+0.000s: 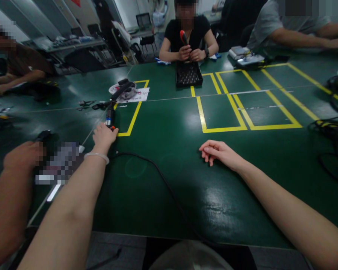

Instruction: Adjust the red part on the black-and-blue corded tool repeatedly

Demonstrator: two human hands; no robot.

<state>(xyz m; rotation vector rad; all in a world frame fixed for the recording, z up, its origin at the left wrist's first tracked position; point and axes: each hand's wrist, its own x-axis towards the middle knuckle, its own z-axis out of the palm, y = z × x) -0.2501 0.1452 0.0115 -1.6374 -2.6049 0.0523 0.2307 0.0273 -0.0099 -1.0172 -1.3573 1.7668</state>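
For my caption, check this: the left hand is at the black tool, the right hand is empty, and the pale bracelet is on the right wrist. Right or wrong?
Wrong on the bracelet: the head view shows it on the left wrist, not the right. The left hand is at the black tool and the right hand is empty, as you say.

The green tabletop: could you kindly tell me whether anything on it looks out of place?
Yes, slightly: beyond the left hand, the white paper overlaps the yellow tape, hiding part of its outline. The black cable trails loosely to the near edge.
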